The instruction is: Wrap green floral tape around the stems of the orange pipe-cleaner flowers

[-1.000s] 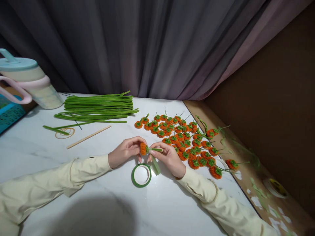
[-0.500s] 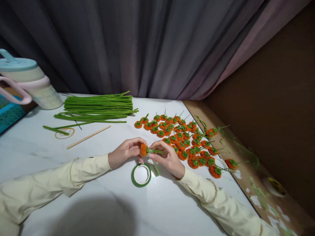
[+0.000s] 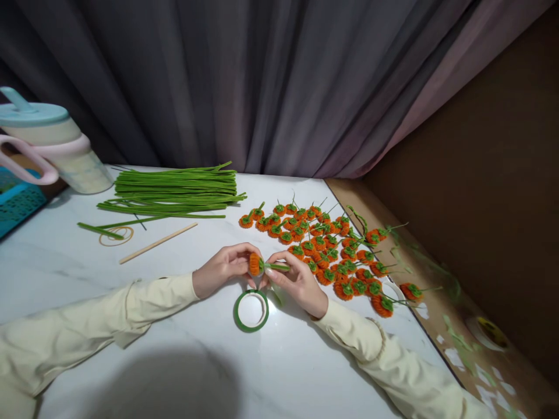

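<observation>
My left hand is closed round a small orange fuzzy pumpkin with a green top, held on its side just above the table. Its green stem points right. My right hand pinches the base of that stem between thumb and fingers. A pale green strip of tape hangs below my right hand, partly hidden by the fingers. Close under both hands lies a roll of green tape with a white core.
Many similar orange pumpkins are spread at the right. Green pipe cleaners lie in a bundle behind, near a wooden stick and rubber bands. A tumbler stands far left. Scraps litter the brown ledge at right.
My right thumb and fingers have shifted slightly on the stem's base, and the hanging tape strip shows less. My left hand and the pumpkin stay almost in place.
</observation>
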Tool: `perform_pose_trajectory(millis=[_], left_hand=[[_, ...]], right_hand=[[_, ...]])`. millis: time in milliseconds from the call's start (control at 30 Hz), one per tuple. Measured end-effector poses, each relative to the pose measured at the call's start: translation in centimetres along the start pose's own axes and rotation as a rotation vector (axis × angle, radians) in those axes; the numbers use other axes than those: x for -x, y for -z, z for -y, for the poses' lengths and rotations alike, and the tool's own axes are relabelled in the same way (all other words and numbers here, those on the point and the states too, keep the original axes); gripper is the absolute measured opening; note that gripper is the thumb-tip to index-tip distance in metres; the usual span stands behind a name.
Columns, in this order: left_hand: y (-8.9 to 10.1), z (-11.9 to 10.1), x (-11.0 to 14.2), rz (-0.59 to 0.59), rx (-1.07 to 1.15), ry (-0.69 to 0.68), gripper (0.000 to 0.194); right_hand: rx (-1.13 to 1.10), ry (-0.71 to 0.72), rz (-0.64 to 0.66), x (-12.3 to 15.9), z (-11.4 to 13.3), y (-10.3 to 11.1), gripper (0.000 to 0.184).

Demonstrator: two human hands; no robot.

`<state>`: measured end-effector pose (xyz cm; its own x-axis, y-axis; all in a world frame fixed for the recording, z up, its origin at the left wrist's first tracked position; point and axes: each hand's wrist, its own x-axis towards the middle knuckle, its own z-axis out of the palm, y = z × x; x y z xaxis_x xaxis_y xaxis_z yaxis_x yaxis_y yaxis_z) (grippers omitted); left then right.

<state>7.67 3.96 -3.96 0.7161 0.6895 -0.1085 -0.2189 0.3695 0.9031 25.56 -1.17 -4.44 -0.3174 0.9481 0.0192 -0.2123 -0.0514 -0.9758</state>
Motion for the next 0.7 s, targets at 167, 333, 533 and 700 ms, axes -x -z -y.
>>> perform_pose_trajectory(millis=[167, 333, 533, 700], left_hand=[[0.04, 0.12, 0.04, 0.033, -0.008, -0.012, 0.025], [0.02, 0.09, 0.12, 0.035, 0.000, -0.001, 0.023], [-0.18, -0.20, 0.17, 0.038, 0.047, 0.042, 0.022], [-0.07, -0.16, 0.13, 0.041, 0.049, 0.052, 0.024]], right_hand=[[0.038, 0.011, -0.016, -0.06, 0.05, -0.06, 0.024], [0.126, 0.036, -0.031, 0.04, -0.20, 0.07, 0.022], [0.353, 0.109, -0.062, 0.33, -0.37, 0.07, 0.014], [0.549, 0.206, -0.081, 0.59, -0.08, 0.03, 0.010]])
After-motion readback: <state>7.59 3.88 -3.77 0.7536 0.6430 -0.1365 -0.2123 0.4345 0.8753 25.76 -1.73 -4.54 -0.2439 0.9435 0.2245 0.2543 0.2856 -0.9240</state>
